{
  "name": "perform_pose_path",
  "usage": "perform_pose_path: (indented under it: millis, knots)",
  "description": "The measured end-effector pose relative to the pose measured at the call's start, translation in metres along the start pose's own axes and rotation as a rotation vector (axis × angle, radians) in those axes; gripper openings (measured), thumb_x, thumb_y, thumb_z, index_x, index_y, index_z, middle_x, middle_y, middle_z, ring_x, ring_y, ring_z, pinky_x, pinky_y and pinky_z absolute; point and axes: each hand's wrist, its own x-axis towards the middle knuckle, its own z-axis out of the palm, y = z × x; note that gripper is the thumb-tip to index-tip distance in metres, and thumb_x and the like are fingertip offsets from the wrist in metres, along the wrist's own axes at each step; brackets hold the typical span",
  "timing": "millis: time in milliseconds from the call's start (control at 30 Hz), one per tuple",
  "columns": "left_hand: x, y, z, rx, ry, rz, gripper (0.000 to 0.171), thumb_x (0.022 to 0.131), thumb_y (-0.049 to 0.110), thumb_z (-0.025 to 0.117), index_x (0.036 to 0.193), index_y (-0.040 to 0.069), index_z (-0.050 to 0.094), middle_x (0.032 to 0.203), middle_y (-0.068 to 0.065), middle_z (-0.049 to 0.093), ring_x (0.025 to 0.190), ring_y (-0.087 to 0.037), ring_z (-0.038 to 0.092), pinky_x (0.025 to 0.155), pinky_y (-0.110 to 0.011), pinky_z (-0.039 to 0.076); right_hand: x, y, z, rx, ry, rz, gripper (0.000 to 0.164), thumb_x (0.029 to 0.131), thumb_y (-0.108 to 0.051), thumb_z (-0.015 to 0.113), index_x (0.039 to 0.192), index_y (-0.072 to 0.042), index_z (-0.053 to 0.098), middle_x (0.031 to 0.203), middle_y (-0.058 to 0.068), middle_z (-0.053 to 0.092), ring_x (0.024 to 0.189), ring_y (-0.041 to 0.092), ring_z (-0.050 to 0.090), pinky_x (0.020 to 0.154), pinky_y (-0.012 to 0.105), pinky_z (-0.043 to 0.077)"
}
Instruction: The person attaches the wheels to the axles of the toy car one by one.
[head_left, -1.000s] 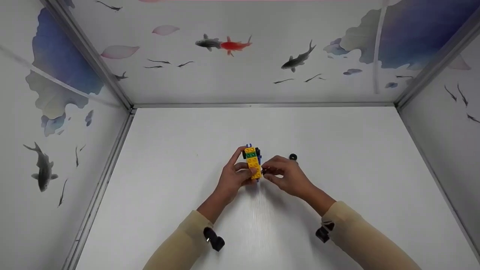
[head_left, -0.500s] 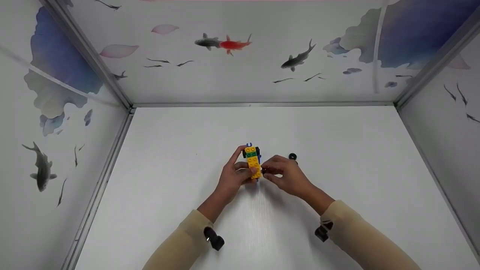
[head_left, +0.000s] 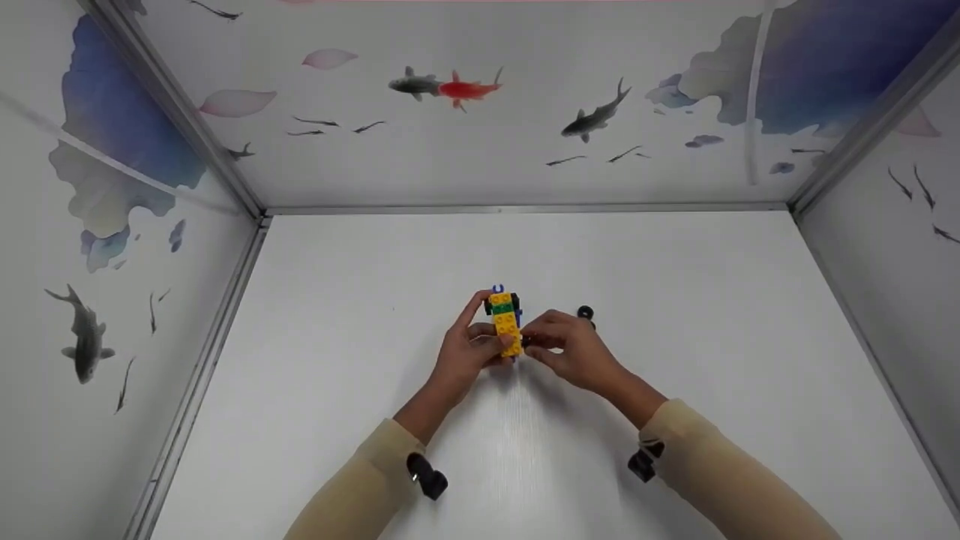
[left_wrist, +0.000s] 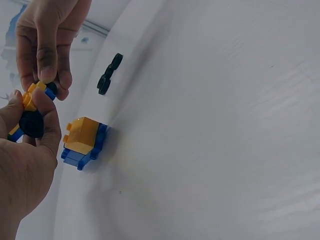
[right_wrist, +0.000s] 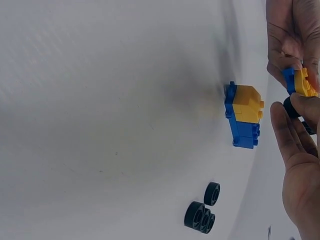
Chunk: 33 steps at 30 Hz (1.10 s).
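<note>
My left hand (head_left: 465,352) grips a toy car of building blocks (head_left: 504,322), yellow with a green band and blue parts below, its studs facing up. Black wheels sit at the car's far end. My right hand (head_left: 577,352) pinches a black toy wheel (right_wrist: 291,107) against the near right side of the car. In the left wrist view the same car (left_wrist: 30,102) shows between thumb and fingers, one black wheel (left_wrist: 31,124) facing the camera. The right fingertips cover much of the pinched wheel.
A second block piece, yellow on blue (right_wrist: 247,105), stands on the white table beyond the hands; the held car mostly hides it in the head view. Several loose black wheels (right_wrist: 200,217) lie to its right. Printed walls (head_left: 495,150) enclose the table's back and sides.
</note>
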Motion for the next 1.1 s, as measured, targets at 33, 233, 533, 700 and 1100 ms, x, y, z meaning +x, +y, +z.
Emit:
perform_pose_path:
  millis: [33, 233, 533, 700, 1100]
  knots:
    - [0.0002, -0.0001, 0.0000, -0.002, 0.000, 0.001, 0.088, 0.102, 0.014, 0.082, 0.173, 0.039, 0.035, 0.126, -0.017, 0.073, 0.106, -0.024, 0.077, 0.093, -0.037, 0.069, 0.0000, 0.0001, 0.0000, 0.003, 0.001, -0.001, 0.027, 0.099, -0.004, 0.082, 0.123, -0.015, 0.084, 0.117, 0.004, 0.074, 0.109, 0.019, 0.078, 0.098, 0.033, 0.067]
    - [-0.0013, 0.0006, 0.0008, 0.011, 0.001, -0.011, 0.086, 0.102, 0.014, 0.082, 0.170, 0.043, 0.038, 0.127, -0.016, 0.072, 0.107, -0.024, 0.076, 0.093, -0.037, 0.069, -0.0012, 0.0000, -0.0001, 0.015, -0.004, 0.010, 0.027, 0.099, -0.004, 0.082, 0.124, -0.015, 0.084, 0.117, 0.004, 0.074, 0.110, 0.019, 0.078, 0.098, 0.032, 0.066]
    - [0.0001, -0.0003, -0.0013, 0.020, -0.016, 0.005, 0.089, 0.102, 0.016, 0.081, 0.173, 0.039, 0.034, 0.129, -0.016, 0.072, 0.109, -0.025, 0.077, 0.094, -0.036, 0.068, -0.0009, -0.0004, -0.0009, 0.023, -0.002, 0.021, 0.027, 0.099, -0.004, 0.081, 0.123, -0.016, 0.085, 0.117, 0.003, 0.075, 0.111, 0.019, 0.078, 0.098, 0.032, 0.066]
    - [0.0019, -0.0026, -0.0031, -0.021, -0.023, -0.002, 0.087, 0.101, 0.016, 0.082, 0.171, 0.043, 0.037, 0.128, -0.017, 0.072, 0.108, -0.026, 0.077, 0.092, -0.035, 0.069, 0.0005, 0.0004, -0.0011, 0.034, -0.005, 0.019, 0.028, 0.099, -0.004, 0.082, 0.124, -0.016, 0.085, 0.117, 0.003, 0.076, 0.111, 0.019, 0.078, 0.097, 0.032, 0.066]
    - [0.0017, -0.0024, -0.0052, -0.029, -0.032, -0.003, 0.087, 0.102, 0.015, 0.082, 0.172, 0.041, 0.036, 0.127, -0.017, 0.073, 0.108, -0.026, 0.077, 0.093, -0.036, 0.069, 0.0007, -0.0021, -0.0012, 0.098, -0.010, 0.062, 0.029, 0.099, -0.002, 0.080, 0.125, -0.015, 0.085, 0.118, 0.005, 0.076, 0.114, 0.022, 0.078, 0.100, 0.035, 0.065]
